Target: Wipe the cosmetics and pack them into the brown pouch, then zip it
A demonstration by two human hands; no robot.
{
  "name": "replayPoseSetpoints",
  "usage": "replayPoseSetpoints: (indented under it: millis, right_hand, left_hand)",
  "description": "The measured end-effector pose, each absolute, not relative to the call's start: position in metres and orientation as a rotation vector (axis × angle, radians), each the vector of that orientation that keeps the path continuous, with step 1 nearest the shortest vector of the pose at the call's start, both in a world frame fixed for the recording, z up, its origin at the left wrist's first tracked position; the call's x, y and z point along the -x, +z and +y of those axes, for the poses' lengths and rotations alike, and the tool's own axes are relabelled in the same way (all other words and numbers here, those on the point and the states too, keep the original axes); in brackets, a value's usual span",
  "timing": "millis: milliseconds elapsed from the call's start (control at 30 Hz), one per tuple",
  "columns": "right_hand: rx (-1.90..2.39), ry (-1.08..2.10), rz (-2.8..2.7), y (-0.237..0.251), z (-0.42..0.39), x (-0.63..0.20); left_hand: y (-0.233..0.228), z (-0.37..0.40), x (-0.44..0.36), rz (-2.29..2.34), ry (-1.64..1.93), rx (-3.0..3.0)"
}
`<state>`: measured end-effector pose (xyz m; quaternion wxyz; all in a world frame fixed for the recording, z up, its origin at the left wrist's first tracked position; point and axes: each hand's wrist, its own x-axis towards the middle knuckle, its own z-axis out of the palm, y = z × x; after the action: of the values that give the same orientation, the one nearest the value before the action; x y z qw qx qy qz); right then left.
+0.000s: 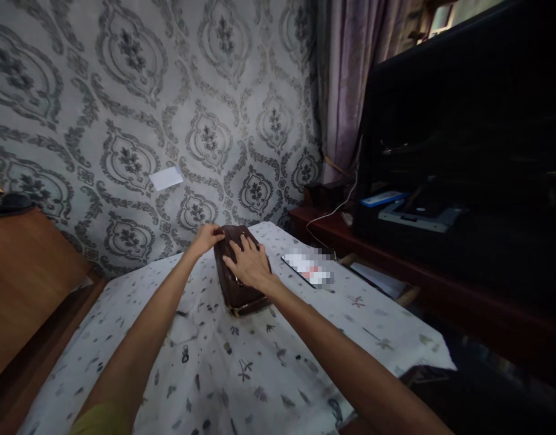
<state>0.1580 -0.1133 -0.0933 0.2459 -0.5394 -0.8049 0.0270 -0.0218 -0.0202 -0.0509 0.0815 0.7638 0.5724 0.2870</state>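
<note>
A dark brown quilted bag (235,287) with gold trim lies on a table covered by a white patterned cloth (242,368). My left hand (206,237) grips the bag's far top end with curled fingers. My right hand (248,263) rests flat on top of the bag, fingers spread and pressing on it. Both arms reach forward across the cloth.
A flat blurred item (307,267) lies on the cloth right of the bag. A dark wooden shelf (396,260) with a black unit, a white cable and small devices stands at the right. Wooden furniture (24,278) is at the left, patterned wallpaper behind.
</note>
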Motion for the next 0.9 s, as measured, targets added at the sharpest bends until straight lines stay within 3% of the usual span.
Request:
replayPoseSetpoints:
  millis: [300,900]
  right_hand:
    - [1.418,-0.023,-2.221,-0.097,-0.117,-0.158]
    - [1.413,0.007,-2.186,-0.1,-0.113,-0.157]
  left_hand:
    - [-0.055,-0.027,0.015,1.877,0.867,-2.347]
    - [-0.058,-0.03,0.014,1.748,0.773,-2.372]
